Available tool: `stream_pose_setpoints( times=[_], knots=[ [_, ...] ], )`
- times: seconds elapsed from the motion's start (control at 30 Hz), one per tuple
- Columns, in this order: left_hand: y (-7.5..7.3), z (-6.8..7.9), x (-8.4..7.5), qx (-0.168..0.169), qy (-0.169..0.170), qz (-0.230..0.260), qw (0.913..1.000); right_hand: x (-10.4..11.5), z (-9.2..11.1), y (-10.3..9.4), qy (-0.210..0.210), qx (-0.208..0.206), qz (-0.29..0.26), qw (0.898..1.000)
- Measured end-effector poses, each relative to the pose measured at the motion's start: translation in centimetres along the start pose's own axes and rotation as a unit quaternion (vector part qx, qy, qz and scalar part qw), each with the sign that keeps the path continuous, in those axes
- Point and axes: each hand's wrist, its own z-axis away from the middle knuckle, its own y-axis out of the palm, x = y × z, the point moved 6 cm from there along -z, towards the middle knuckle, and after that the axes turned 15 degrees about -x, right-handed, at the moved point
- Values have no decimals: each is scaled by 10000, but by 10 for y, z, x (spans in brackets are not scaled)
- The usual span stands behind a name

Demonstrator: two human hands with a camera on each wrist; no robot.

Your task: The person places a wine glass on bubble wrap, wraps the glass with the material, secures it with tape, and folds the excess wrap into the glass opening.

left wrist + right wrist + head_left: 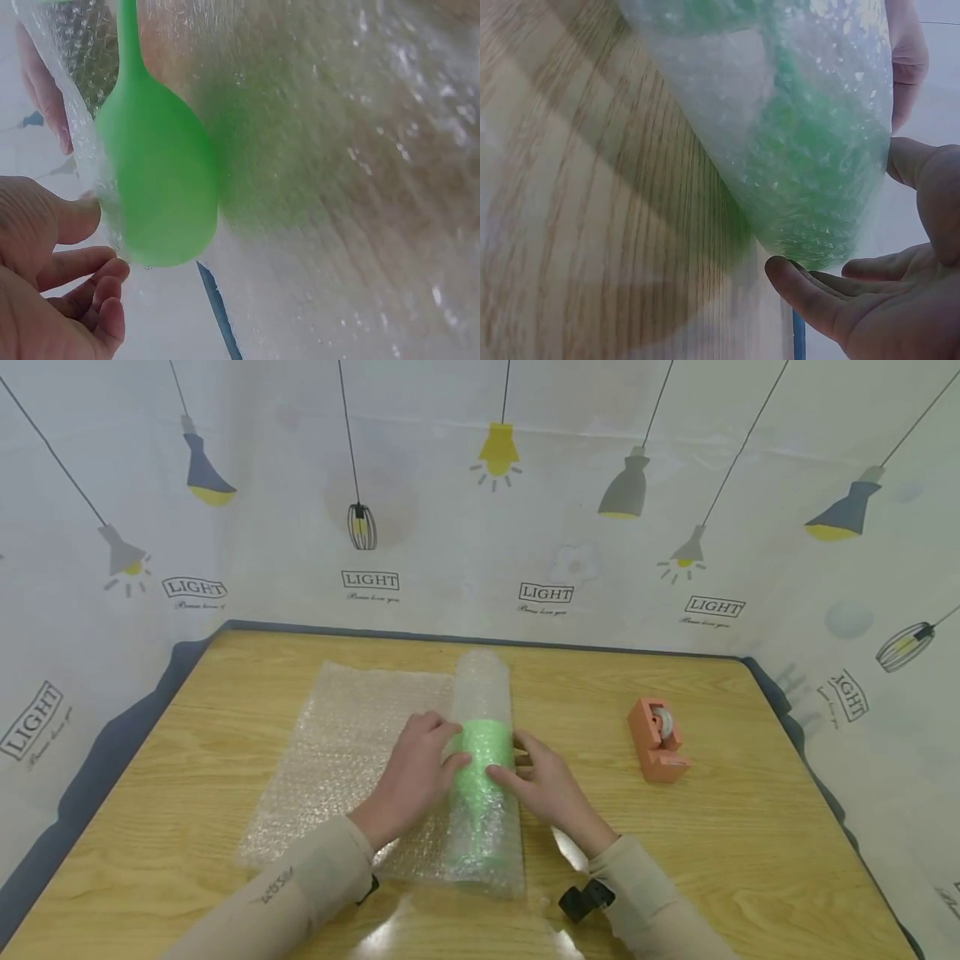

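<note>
A green stemmed goblet [487,743] lies on its side inside a rolled part of clear bubble wrap [345,760]. Its bowl points away from me, and its stem runs toward me. In the left wrist view the goblet [157,180] shows smooth and uncovered through the open side of the roll. My left hand [416,768] holds the wrap along the roll's left side, thumb and fingertips at its edge beside the bowl. On the roll's right side, my right hand [551,785] grips the wrapped bowl, thumb on top and fingers low near the table.
An orange tape dispenser [652,743] with a roll of tape stands on the wooden table [750,827] to the right. The flat part of the wrap spreads left of the roll. A lamp-printed curtain [450,510] hangs behind the table and along its sides.
</note>
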Motion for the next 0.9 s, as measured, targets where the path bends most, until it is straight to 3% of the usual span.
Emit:
stream_pose_setpoints(
  times=[0.2,0.5,0.9],
  knots=[
    [0,2,-3,97,-62,-92,9999,1,0,0,-79,66,-67,9999],
    [2,-3,-1,480,-809,92,9955,1,1,1,37,202,-159,9997],
    [-2,-6,1,752,-1289,195,9886,7,1,3,-162,249,-160,9994]
  ],
)
